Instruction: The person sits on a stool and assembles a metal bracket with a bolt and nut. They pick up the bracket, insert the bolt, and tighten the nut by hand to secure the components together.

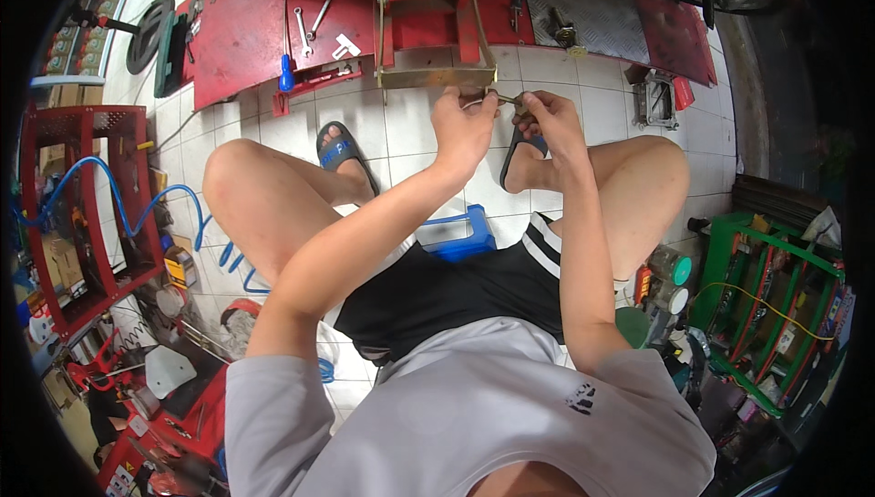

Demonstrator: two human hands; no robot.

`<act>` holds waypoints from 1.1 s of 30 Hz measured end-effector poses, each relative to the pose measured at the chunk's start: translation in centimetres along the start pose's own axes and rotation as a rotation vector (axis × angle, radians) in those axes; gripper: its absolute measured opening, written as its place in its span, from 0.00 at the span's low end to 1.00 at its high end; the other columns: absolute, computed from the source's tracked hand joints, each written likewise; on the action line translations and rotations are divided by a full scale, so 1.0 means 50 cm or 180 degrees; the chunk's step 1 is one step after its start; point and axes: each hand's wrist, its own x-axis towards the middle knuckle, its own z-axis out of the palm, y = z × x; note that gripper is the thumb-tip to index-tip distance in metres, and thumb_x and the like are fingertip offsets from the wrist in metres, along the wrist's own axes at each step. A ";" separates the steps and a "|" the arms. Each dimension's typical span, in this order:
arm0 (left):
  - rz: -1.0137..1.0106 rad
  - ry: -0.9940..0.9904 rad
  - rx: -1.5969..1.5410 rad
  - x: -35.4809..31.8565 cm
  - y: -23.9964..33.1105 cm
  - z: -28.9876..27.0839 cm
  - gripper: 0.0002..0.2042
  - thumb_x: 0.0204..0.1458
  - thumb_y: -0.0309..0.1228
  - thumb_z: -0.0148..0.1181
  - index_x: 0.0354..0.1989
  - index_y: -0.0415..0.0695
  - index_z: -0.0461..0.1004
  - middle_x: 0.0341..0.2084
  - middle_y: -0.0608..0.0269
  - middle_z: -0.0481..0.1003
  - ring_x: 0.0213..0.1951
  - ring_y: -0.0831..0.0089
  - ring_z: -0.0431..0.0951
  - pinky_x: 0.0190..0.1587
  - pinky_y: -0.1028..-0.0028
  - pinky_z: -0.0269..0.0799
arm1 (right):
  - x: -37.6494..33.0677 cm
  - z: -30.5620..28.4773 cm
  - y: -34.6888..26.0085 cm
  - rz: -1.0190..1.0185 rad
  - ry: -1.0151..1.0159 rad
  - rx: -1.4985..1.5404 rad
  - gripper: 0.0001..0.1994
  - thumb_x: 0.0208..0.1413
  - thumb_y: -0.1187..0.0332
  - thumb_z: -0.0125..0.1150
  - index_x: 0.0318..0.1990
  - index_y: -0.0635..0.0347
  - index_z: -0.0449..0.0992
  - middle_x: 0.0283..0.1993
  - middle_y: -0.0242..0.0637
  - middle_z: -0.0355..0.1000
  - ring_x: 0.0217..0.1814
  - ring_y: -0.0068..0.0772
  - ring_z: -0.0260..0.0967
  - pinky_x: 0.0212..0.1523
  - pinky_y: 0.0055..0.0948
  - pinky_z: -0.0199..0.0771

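Just below the brass-coloured crossbar (436, 79) of a red metal frame, my two hands are close together. My left hand (463, 131) is closed, its fingertips pinching a thin metal rod (507, 99) near the bar's right end. The rod runs across to my right hand (556, 123), whose fingers are closed around a small dull metal piece (520, 107) at its other end. The exact kind of that piece is too small to tell, and my fingers partly cover it.
A blue-handled screwdriver (286, 73) and two wrenches (320, 16) lie on the red platform (237, 37). A blue plastic stool (460, 235) is beneath me. A red rack (91, 215) with a blue coiled hose stands left, a green rack (729, 287) right.
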 end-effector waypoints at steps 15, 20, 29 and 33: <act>0.0553 0.0126 0.0104 0.010 -0.019 -0.004 0.05 0.52 0.19 0.59 0.35 0.28 0.72 0.33 0.50 0.79 0.36 0.69 0.81 0.40 0.76 0.78 | -0.016 -0.002 -0.004 -0.1257 0.0254 -0.0672 0.14 0.44 0.78 0.67 0.41 0.65 0.74 0.40 0.40 0.78 0.37 0.28 0.77 0.39 0.26 0.75; 0.0588 -0.0031 0.0283 0.004 -0.014 -0.012 0.05 0.52 0.18 0.58 0.34 0.28 0.71 0.33 0.48 0.79 0.38 0.69 0.81 0.43 0.75 0.77 | -0.012 -0.010 -0.002 -0.1260 0.0196 -0.0550 0.14 0.46 0.79 0.65 0.42 0.67 0.73 0.39 0.41 0.78 0.40 0.30 0.78 0.41 0.26 0.77; 0.0578 -0.0125 0.0192 0.001 -0.014 -0.012 0.05 0.53 0.17 0.56 0.36 0.27 0.70 0.34 0.48 0.79 0.39 0.69 0.81 0.45 0.75 0.77 | -0.012 -0.003 -0.016 -0.0861 -0.0001 -0.0310 0.11 0.56 0.79 0.57 0.46 0.72 0.73 0.34 0.41 0.75 0.35 0.27 0.76 0.37 0.24 0.77; 0.0473 -0.0192 0.0208 0.001 -0.011 -0.013 0.07 0.53 0.17 0.56 0.39 0.29 0.69 0.38 0.47 0.78 0.41 0.67 0.80 0.45 0.73 0.77 | -0.007 0.003 -0.016 -0.0719 0.0119 -0.0308 0.12 0.59 0.68 0.58 0.42 0.70 0.75 0.27 0.37 0.75 0.28 0.24 0.72 0.29 0.22 0.73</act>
